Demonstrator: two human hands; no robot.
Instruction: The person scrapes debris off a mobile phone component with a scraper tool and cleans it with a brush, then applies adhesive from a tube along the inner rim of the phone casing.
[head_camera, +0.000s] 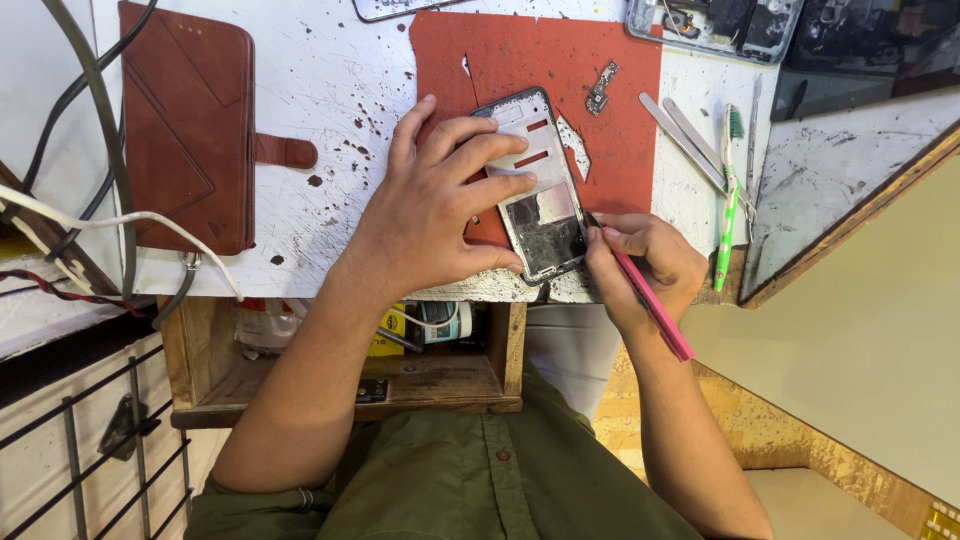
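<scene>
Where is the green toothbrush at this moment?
In the head view, the green toothbrush lies on the white worktop, right of the red mat, beside the right hand.
</scene>
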